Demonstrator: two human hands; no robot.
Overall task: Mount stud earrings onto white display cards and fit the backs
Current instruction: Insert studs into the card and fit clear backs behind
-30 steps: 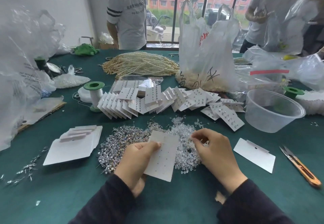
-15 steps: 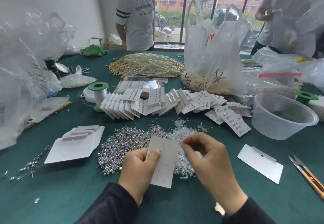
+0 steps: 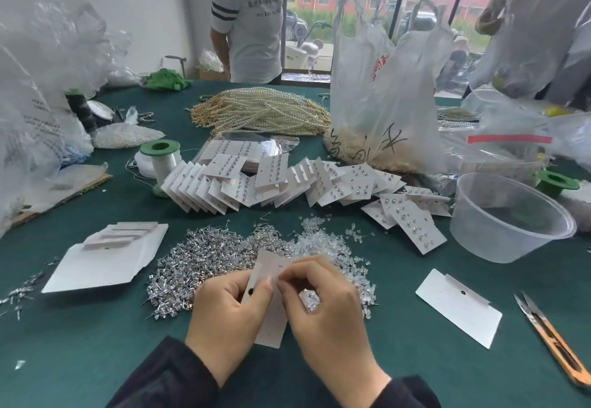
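My left hand (image 3: 228, 315) grips a white display card (image 3: 271, 327) upright over the green table, thumb on its face. My right hand (image 3: 323, 308) meets the card near its upper part, fingertips pinched together there; several small shiny studs sit in its curled palm. What the fingertips pinch is too small to see. Behind the hands lies a heap of silver stud earrings (image 3: 204, 257) and, to its right, a heap of clear plastic backs (image 3: 332, 244). Filled cards (image 3: 275, 184) lie fanned across the middle of the table.
A stack of blank cards (image 3: 105, 257) lies at left, one loose blank card (image 3: 460, 308) at right. Orange thread snips (image 3: 553, 340) lie far right by a clear plastic bowl (image 3: 508, 219). Pearl strands (image 3: 259, 113), plastic bags (image 3: 380, 94) and thread spools (image 3: 163, 158) stand behind. People stand beyond the table.
My right hand came from the pile of backs to the card and now touches it near its top. The left hand turned the card more upright and drew it nearer.
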